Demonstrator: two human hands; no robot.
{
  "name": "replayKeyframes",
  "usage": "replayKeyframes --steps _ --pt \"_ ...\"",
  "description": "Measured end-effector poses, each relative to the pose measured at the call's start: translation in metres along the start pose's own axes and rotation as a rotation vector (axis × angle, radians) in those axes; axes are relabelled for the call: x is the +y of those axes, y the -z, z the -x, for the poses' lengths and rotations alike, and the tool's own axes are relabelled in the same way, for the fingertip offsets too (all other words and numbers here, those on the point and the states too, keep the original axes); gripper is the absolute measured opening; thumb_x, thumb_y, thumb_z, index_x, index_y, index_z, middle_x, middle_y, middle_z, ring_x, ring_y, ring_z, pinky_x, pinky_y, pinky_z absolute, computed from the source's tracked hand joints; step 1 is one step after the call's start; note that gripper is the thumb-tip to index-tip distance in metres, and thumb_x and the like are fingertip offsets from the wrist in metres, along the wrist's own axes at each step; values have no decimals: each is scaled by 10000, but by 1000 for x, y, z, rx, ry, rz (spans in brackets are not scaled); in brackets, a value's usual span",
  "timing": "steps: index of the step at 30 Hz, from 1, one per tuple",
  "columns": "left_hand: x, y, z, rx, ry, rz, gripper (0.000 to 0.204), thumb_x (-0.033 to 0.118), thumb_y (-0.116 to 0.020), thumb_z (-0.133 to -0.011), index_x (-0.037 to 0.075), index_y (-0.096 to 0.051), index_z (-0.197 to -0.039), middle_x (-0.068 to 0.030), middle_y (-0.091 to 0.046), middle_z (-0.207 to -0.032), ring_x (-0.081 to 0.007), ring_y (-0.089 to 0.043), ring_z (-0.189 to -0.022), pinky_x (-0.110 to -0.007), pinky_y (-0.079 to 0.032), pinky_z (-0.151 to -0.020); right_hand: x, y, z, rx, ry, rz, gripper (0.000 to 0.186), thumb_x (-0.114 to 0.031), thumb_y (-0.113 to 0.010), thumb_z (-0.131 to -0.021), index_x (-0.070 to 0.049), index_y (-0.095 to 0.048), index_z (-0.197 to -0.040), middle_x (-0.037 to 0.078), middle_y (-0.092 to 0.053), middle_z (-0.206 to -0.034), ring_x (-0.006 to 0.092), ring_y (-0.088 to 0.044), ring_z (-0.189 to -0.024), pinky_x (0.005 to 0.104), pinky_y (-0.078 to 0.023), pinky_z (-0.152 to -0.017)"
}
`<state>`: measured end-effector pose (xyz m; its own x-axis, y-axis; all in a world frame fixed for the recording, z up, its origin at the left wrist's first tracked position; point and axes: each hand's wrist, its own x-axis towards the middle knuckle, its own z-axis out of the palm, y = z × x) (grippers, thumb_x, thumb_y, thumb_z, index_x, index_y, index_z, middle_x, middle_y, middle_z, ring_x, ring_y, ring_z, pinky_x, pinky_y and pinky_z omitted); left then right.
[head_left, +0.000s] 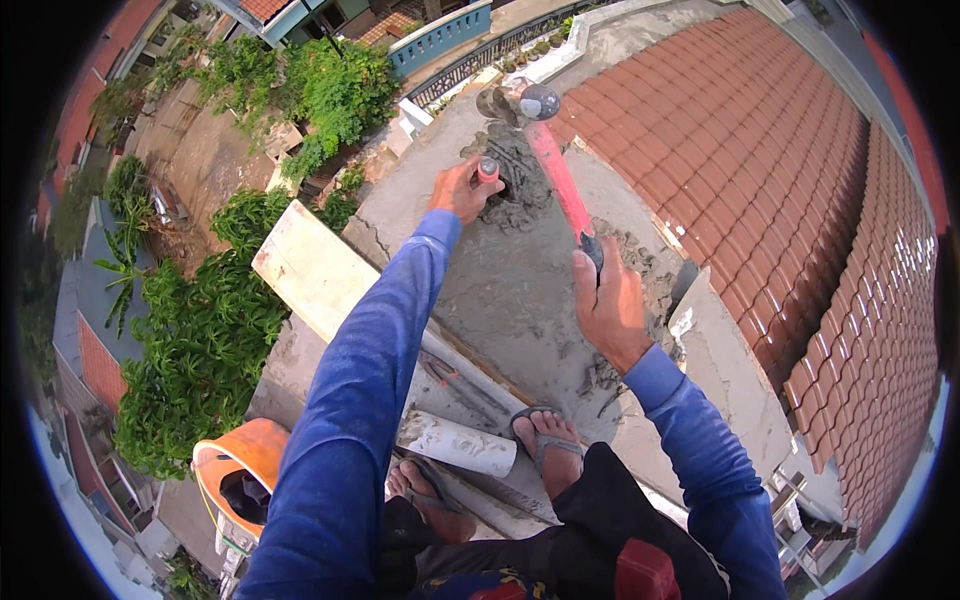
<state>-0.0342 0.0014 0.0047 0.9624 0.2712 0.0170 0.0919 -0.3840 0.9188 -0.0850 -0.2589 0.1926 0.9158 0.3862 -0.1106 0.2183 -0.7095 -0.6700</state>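
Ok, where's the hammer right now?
In the head view, the hammer is in the upper middle, slightly right of centre, held in the right grip, between the red tool in the left grip and the brown tiled roof.

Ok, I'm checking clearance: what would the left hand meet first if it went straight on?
Beyond the red tool it grips, the left hand would probably meet rough grey mortar, though depth is unclear.
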Motion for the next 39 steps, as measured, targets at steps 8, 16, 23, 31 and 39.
replayKeyframes --steps 8,16,23,31,39 --pt "11 9 4 -14 104 -37 342 127 -858 -813 24 -699 -1098 -163 -769 -953 -248 -757 -920 -385 -563 -810 -27 19 -13 -30 -40 2 353 -296 -572 -1053 40 -552 -1157 276 -624 -670 494 -642 -636 538 -469 -574" --pt "0 -4 -4 2 30 17 403 143 -845 -826 25 -694 -1181 -164 -772 -1000 -265 -749 -950 -390 -558 -853 -20 18 -5 -18 -113 -139 393 -376 -549 -1070 -15 -590 -1220 189 -590 -624 322 -631 -555 449 -470 -575" --pt "-18 5 -15 -81 75 -52 458 179 -846 -826 49 -682 -1234 -181 -752 -1024 -303 -732 -973 -405 -536 -864 -14 5 0 25 -71 -126 405 -407 -525 -1078 -21 -568 -1197 207 -597 -623 407 -638 -576 488 -477 -584" --pt "-12 -1 -18 -135 63 -40 457 183 -845 -830 69 -689 -1244 -171 -750 -1027 -303 -725 -965 -404 -534 -865 -1 -3 -17 -103 -119 137 326 -316 -547 -1067 -7 -551 -1170 275 -629 -677 514 -645 -657 568 -470 -587" --pt "-3 -6 -14 -156 39 -90 418 173 -832 -847 73 -691 -1229 -157 -756 -1010 -305 -729 -954 -417 -540 -851 18 -12 -8 -26 -56 60 340 -330 -534 -1071 -1 -546 -1154 271 -629 -685 519 -643 -672 566 -467 -590"
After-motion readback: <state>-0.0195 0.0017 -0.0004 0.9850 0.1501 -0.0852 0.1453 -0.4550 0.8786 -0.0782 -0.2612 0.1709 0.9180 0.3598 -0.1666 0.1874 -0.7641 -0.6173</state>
